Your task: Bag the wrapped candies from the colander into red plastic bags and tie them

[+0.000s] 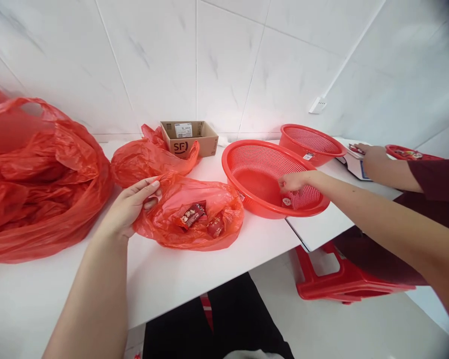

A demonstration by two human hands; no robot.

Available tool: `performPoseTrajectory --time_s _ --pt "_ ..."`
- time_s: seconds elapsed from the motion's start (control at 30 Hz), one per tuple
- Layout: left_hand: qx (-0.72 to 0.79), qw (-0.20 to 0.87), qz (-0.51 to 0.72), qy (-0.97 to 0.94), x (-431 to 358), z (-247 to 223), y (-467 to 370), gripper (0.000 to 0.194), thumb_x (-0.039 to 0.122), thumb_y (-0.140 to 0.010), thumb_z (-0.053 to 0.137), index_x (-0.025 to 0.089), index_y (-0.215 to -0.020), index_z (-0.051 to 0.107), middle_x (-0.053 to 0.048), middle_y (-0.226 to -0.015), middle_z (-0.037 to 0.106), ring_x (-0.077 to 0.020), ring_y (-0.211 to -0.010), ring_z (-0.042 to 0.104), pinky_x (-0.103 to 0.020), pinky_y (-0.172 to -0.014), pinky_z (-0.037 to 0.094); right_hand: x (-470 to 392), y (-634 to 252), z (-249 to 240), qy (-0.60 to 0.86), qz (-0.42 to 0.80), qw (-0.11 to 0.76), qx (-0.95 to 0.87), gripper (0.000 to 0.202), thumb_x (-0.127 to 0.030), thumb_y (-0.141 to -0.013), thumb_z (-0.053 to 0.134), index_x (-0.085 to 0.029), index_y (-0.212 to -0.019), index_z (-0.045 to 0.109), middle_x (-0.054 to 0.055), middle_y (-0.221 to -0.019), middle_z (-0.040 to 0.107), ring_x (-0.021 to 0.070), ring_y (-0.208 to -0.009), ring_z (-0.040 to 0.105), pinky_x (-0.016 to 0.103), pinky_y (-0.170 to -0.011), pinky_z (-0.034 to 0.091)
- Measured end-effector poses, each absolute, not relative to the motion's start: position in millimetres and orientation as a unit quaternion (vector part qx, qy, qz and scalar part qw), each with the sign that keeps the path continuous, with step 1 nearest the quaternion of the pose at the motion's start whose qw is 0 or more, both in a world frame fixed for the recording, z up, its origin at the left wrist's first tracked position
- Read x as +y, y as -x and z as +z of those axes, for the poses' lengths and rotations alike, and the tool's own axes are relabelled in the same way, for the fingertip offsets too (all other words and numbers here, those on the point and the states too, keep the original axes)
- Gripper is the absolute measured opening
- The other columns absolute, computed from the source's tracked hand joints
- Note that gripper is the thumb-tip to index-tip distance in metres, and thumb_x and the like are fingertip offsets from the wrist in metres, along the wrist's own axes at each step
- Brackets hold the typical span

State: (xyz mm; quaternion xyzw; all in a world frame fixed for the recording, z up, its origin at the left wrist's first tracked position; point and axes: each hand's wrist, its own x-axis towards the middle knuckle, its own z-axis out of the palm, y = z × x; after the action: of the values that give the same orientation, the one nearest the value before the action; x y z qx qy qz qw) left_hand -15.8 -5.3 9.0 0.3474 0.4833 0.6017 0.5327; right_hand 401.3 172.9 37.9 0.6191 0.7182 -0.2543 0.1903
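Note:
My left hand (136,202) is closed on the edge of a thin red plastic bag (160,232), pinching it between thumb and fingers. The bag lies spread on the table with its mouth open, and a few dark red wrapped packets (193,215) rest inside it. My right hand (295,182) reaches down into a large red perforated plastic basket (254,187). Its fingers curl inward near the basket's right inner wall, and their tips are hidden, so I cannot make out what they hold. Just below them shows a small round pale label (286,201).
A large bulging red bag (48,199) fills the left side. Behind, a crumpled red bag (149,159) lies beside an SF cardboard box (205,146). At right, a co-worker's hand (370,152) is near another basket (310,144) and a scale (355,167). A red stool (344,281) stands below.

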Motion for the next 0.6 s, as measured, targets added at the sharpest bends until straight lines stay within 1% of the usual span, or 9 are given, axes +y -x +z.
performPoseTrajectory --time_s 0.07,0.1,0.23,0.3,0.37,0.43,0.47,0.53,0.6 --pt "0.481 0.533 0.603 -0.348 -6 9 15 0.015 0.022 -0.074 0.073 0.016 -0.085 0.066 0.001 -0.071 0.055 -0.0034 -0.05 0.035 -0.013 -0.041 0.028 164 -401 35 -0.612 -0.283 0.237 0.699 0.032 -0.039 -0.061 0.08 -0.017 -0.071 0.059 0.006 -0.069 0.062 0.0201 -0.064 0.062 0.031 -0.056 0.048" --pt "0.48 0.533 0.603 -0.349 -6 9 15 0.015 0.023 -0.074 0.073 0.016 -0.086 0.066 0.001 -0.071 0.055 -0.0031 -0.05 0.035 -0.013 -0.042 0.029 160 -400 32 -0.605 -0.294 0.255 0.695 0.034 -0.04 -0.06 0.081 -0.017 -0.071 0.058 0.005 -0.068 0.061 0.0196 -0.062 0.061 0.031 -0.056 0.048" --pt "0.481 0.531 0.603 -0.351 -6 7 15 0.018 0.026 -0.072 0.075 0.015 -0.082 0.065 0.001 -0.071 0.054 -0.0026 -0.049 0.035 -0.012 -0.042 0.029 150 -395 22 -0.582 -0.307 0.258 0.707 0.031 -0.025 -0.057 0.08 -0.02 -0.071 0.053 0.001 -0.063 0.058 0.0173 -0.056 0.058 0.029 -0.053 0.045" --pt "0.481 0.53 0.602 -0.353 -5 6 16 0.02 0.029 -0.071 0.076 0.016 -0.082 0.065 0.002 -0.069 0.052 -0.0029 -0.049 0.035 -0.012 -0.042 0.029 148 -392 24 -0.576 -0.307 0.241 0.718 0.03 -0.019 -0.056 0.077 -0.02 -0.072 0.051 -0.001 -0.061 0.056 0.0166 -0.054 0.057 0.028 -0.052 0.043" --pt "0.481 0.529 0.601 -0.356 -5 6 16 0.022 0.03 -0.07 0.077 0.016 -0.082 0.065 0.002 -0.069 0.053 -0.003 -0.049 0.036 -0.013 -0.042 0.029 148 -389 34 -0.573 -0.306 0.208 0.732 0.027 -0.017 -0.06 0.073 -0.02 -0.075 0.051 0.0 -0.063 0.057 0.0167 -0.056 0.057 0.028 -0.053 0.042" --pt "0.481 0.528 0.602 -0.357 -5 6 16 0.024 0.03 -0.069 0.078 0.016 -0.082 0.065 0.002 -0.071 0.054 -0.0029 -0.049 0.037 -0.014 -0.042 0.029 146 -383 52 -0.569 -0.302 0.155 0.749 0.02 -0.019 -0.069 0.066 -0.02 -0.082 0.05 0.002 -0.07 0.06 0.0168 -0.065 0.06 0.027 -0.058 0.044" --pt "0.481 0.526 0.603 -0.357 -5 6 16 0.024 0.031 -0.068 0.078 0.016 -0.082 0.065 0.002 -0.072 0.055 -0.0029 -0.049 0.037 -0.014 -0.043 0.029 143 -378 63 -0.562 -0.313 0.107 0.758 0.016 -0.02 -0.074 0.062 -0.021 -0.085 0.049 0.003 -0.075 0.062 0.0165 -0.07 0.061 0.027 -0.062 0.046" --pt "0.481 0.525 0.604 -0.358 -6 7 16 0.026 0.031 -0.067 0.079 0.016 -0.083 0.065 0.002 -0.073 0.056 -0.0029 -0.049 0.037 -0.014 -0.043 0.029 134 -362 86 -0.528 -0.378 -0.023 0.76 0.014 -0.023 -0.08 0.058 -0.022 -0.091 0.048 0.004 -0.085 0.064 0.0159 -0.079 0.062 0.027 -0.069 0.048" --pt "0.48 0.527 0.604 -0.357 -7 8 15 0.026 0.031 -0.068 0.078 0.016 -0.084 0.065 0.002 -0.071 0.055 -0.0028 -0.049 0.038 -0.014 -0.043 0.029 118 -337 103 -0.47 -0.467 -0.152 0.733 0.017 -0.025 -0.081 0.06 -0.022 -0.093 0.048 0.004 -0.091 0.064 0.0161 -0.083 0.063 0.028 -0.072 0.051"
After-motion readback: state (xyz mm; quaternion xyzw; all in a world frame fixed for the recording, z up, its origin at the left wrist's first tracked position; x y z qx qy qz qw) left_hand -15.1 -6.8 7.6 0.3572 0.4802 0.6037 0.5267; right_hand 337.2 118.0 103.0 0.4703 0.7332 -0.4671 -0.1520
